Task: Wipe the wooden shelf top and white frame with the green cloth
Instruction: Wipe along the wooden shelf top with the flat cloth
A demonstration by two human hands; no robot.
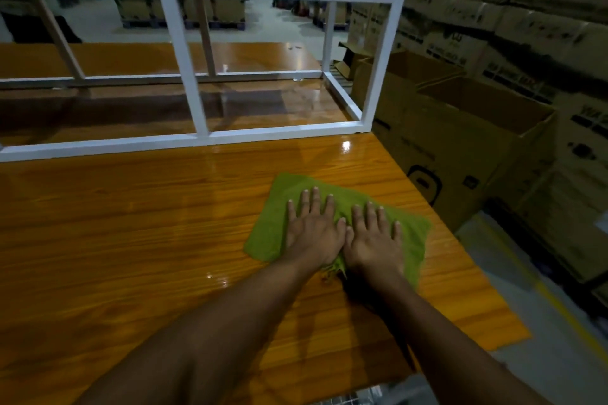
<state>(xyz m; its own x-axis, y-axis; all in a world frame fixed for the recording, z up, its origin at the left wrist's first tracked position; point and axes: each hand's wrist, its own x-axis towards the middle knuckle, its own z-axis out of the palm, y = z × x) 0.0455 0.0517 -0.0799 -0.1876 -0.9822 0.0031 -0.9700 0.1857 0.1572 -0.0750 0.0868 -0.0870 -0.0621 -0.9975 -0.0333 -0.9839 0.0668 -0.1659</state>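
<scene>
- The green cloth [266, 233] lies flat on the wooden shelf top [131, 223], toward its three-o'clock edge; the white frame [184, 138] stands at twelve o'clock.
- The left hand [312, 233] and right hand [373, 240] press it side by side, fingers straight; neither grip closes around anything.
- Soft and light, it may bunch on glossy wood; flat palms mid-cloth should hold it.

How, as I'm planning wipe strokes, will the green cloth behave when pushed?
The green cloth looks soft and floppy, wrinkling between the left hand and right hand. It probably slides easily on the glossy wooden shelf top.
</scene>
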